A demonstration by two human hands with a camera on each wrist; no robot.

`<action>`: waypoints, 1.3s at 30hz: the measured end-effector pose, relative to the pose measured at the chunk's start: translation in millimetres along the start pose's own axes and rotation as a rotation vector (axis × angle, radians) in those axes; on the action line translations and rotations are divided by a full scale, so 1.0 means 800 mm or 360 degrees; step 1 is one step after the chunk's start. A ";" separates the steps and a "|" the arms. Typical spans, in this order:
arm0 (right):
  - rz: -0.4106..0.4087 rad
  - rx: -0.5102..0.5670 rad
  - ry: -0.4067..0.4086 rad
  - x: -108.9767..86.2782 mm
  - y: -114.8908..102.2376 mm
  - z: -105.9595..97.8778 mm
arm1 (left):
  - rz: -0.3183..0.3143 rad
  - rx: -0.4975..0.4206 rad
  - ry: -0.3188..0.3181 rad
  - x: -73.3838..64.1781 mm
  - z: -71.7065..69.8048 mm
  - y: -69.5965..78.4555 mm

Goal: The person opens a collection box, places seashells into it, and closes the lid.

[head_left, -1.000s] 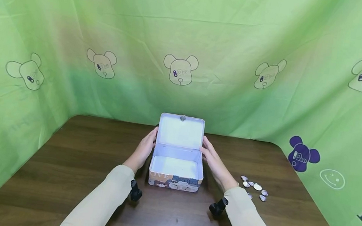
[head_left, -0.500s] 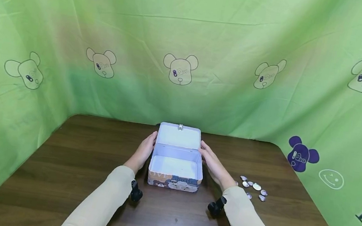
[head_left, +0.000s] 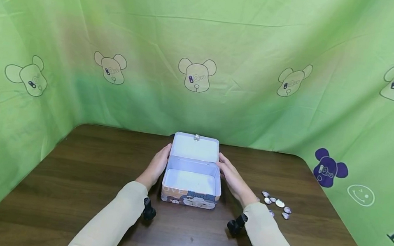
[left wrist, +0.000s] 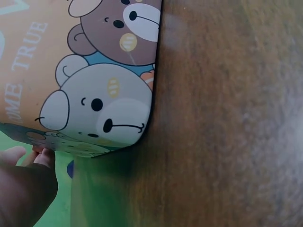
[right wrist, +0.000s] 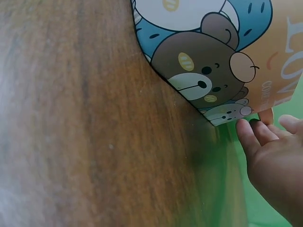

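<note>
A tin box [head_left: 189,199] with a bear print stands on the wooden table, its pale inside bare. Its hinged lid [head_left: 195,147] is swung up and leans back. My left hand [head_left: 157,164] lies along the box's left side near the hinge, fingers extended forward. On the opposite side, my right hand [head_left: 233,180] is held much the same way beside the rear corner. In the left wrist view, the left fingertips [left wrist: 43,156] reach the printed wall's far corner. The right fingertips [right wrist: 242,126] appear close to the box in the right wrist view; firm contact is hard to tell.
Several small shiny oval pieces [head_left: 280,203] lie on the table [head_left: 98,193] to the right, partly behind the right forearm. A green cloth [head_left: 202,28] with bear-head outlines hangs behind and around the table.
The lid has tipped farther back than a second ago, its top edge sitting lower. Both hands have shifted slightly with it; the box body stays put.
</note>
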State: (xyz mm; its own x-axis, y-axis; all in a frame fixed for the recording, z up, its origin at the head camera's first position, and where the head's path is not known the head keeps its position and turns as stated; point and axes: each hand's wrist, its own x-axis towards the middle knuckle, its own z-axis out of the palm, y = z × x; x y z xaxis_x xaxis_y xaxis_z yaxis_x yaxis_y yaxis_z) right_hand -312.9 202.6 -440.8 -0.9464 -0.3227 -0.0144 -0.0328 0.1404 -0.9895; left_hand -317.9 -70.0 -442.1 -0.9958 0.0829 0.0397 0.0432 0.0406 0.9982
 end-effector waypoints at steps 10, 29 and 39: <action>-0.0019 -0.0093 0.0047 -0.004 -0.003 -0.009 | 0.0004 0.0151 0.0038 -0.008 -0.005 0.007; -0.0062 -0.0113 0.0004 -0.036 -0.017 -0.034 | 0.0074 0.0425 -0.0107 -0.040 -0.028 0.020; -0.0112 -0.0185 -0.0028 -0.045 -0.020 -0.039 | 0.0145 0.0570 -0.0327 -0.073 -0.035 0.012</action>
State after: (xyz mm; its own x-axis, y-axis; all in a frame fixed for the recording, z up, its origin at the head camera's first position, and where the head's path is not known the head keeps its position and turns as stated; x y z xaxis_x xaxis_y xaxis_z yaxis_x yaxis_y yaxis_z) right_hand -288.6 240.9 -419.7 -0.9348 -0.3516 0.0509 -0.1369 0.2242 -0.9649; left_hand -261.3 -102.6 -433.9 -0.9511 0.2978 0.0815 0.1922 0.3644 0.9112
